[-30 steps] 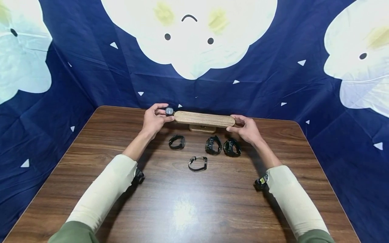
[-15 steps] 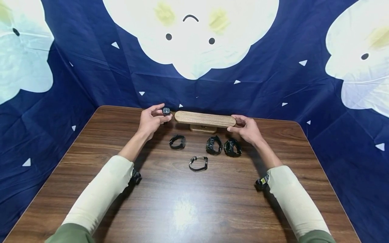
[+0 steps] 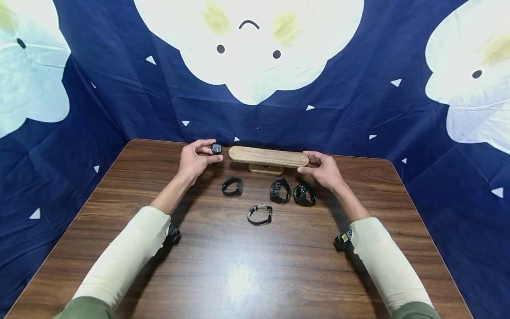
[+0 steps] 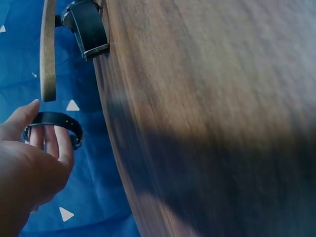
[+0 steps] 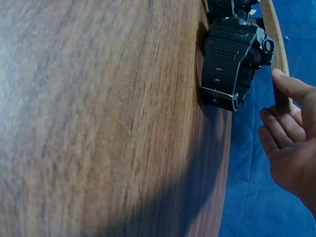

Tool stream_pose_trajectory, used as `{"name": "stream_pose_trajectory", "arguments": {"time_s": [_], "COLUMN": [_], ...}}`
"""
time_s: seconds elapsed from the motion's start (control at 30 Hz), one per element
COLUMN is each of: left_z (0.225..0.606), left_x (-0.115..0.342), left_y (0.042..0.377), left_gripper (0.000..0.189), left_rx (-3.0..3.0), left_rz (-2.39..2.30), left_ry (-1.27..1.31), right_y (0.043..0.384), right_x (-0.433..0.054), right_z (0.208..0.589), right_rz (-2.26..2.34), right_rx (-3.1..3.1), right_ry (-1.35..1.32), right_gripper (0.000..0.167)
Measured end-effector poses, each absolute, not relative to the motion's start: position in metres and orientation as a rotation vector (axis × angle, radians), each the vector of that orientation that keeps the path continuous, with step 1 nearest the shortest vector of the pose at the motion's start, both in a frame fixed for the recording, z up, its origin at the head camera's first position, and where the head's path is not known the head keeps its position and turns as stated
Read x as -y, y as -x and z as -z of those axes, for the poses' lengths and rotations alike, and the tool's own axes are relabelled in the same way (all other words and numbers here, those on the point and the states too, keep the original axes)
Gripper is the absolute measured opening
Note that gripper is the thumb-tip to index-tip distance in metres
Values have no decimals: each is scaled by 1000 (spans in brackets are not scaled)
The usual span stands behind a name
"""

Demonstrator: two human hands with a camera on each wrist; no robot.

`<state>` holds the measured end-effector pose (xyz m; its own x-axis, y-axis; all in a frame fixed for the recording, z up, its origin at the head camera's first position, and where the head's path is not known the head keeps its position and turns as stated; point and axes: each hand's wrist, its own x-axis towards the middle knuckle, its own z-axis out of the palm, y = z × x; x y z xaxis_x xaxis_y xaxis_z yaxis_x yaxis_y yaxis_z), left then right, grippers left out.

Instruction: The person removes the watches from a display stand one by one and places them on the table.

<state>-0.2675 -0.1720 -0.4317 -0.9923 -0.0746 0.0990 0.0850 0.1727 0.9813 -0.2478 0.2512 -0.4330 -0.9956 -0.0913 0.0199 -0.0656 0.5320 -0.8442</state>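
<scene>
A wooden stand with a rounded bar [image 3: 268, 156] on a small base is at the back of the table. My right hand [image 3: 324, 170] pinches the bar's right end, thumb in front; the right wrist view shows this end [image 5: 282, 96] too. Left of the bar, a little apart from it, my left hand [image 3: 194, 160] holds a black wristwatch [image 3: 216, 148], its dark face up. In the left wrist view its strap [image 4: 54, 118] loops by the fingers under my thumb. Beneath the bar lie two chunky black watches [image 3: 280, 191] [image 3: 304, 193] and a slimmer black watch [image 3: 232, 187].
A thin black-strapped watch [image 3: 260, 215] lies nearer the front on its side. The brown wooden table [image 3: 223, 266] reaches back to a dark blue cloth wall [image 3: 159, 106] with white cloud shapes.
My left hand has drawn left from the bar's left end, with the watch in its fingers. The right hand and the watches on the table have stayed put.
</scene>
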Motion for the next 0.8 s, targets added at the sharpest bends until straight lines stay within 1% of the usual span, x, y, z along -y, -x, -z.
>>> {"name": "stream_pose_trajectory", "arguments": {"time_s": [0.23, 0.4, 0.8], "left_z": [428, 430, 429], "left_x": [173, 173, 176], "left_y": [261, 257, 246], "left_gripper": [56, 54, 55], "left_rx": [2433, 2466, 2543], "left_rz": [1715, 1632, 1605], "left_ry": [61, 82, 119], "right_y": [247, 247, 248], "right_x": [-251, -250, -250], "right_z": [432, 433, 431], "right_rz": [1512, 1517, 1500], "right_rx": [-2730, -2725, -2720], "right_ry": [160, 166, 153], "right_gripper": [68, 68, 69]}}
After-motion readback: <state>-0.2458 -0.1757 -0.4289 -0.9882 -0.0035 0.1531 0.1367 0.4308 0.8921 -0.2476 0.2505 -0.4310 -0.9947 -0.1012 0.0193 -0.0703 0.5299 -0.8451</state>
